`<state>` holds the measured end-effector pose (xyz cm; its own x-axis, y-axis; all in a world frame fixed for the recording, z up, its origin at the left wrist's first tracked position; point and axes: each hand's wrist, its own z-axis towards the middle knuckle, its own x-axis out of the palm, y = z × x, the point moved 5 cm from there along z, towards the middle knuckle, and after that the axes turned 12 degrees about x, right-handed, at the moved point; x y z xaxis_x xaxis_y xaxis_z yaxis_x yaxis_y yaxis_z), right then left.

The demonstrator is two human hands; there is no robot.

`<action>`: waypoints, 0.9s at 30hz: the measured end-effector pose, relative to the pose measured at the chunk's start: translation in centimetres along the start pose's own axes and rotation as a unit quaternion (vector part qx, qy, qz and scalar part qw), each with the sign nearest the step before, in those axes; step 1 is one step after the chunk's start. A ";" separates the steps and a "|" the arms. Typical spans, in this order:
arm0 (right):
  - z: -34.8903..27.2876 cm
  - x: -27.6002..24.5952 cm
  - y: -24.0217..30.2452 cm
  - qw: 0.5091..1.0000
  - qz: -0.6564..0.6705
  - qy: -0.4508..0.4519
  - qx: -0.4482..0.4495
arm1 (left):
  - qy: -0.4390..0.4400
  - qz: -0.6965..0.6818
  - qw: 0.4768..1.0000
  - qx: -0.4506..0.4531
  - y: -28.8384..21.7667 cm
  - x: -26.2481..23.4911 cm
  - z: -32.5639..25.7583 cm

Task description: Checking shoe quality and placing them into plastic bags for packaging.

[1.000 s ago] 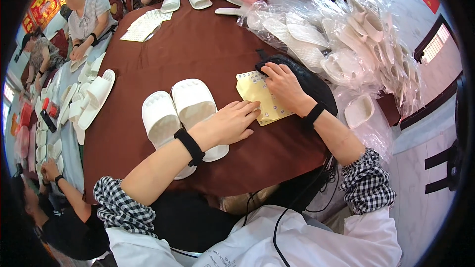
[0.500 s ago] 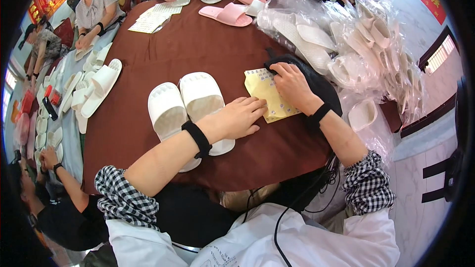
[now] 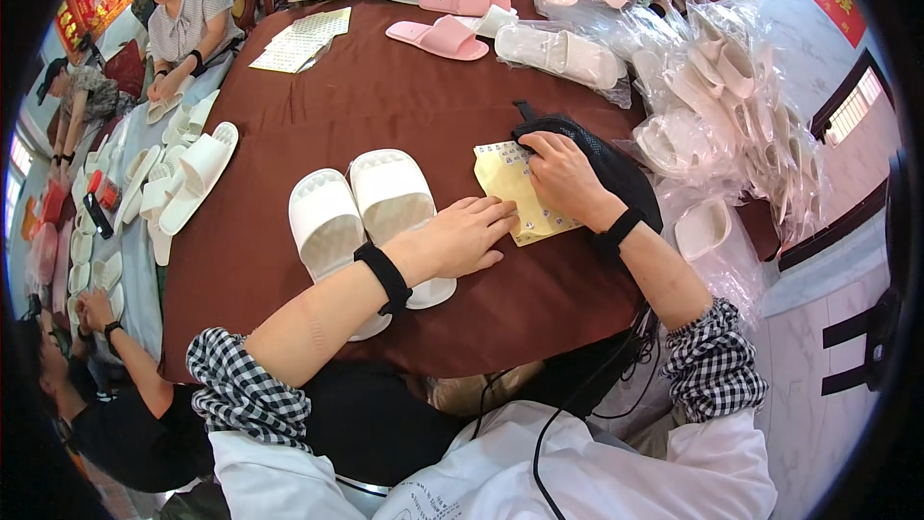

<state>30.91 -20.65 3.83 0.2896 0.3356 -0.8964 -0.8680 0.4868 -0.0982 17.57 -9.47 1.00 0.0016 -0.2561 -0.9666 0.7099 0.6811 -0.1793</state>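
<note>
A yellow sheet of small stickers (image 3: 500,183) lies on the brown cloth. My left hand (image 3: 462,234) rests flat, its fingertips on the sheet's lower left edge. With bent fingers, my right hand (image 3: 566,178) grips the sheet's upper right part and covers much of it; the fingertips are partly hidden. A black mesh bag (image 3: 616,169) sits right beside that hand. To the left of the sheet stand two white slippers side by side, the left slipper (image 3: 325,207) and the right slipper (image 3: 390,178), their lower parts partly covered by my left forearm.
Pink slippers (image 3: 438,39) and a bagged white pair (image 3: 558,53) lie at the table's far side, near a printed sheet (image 3: 303,39). Bagged slippers (image 3: 722,87) are heaped at right. More white slippers (image 3: 200,173) line another table at left, where people work.
Across the table, a bagged white pair now lies down and another is raised at the far right. The far person's hands have spread apart over slippers. My hands have hardly moved.
</note>
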 end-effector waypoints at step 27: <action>0.2 0.5 1.4 0.977 0.209 0.023 0.043 | -0.004 0.045 0.999 -0.010 -0.2 -0.2 -0.4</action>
<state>29.90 -19.58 3.31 -0.1033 0.4839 -0.8690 -0.8692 0.3808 0.3154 17.19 -9.27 1.20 0.0708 -0.1996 -0.9773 0.6919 0.7156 -0.0960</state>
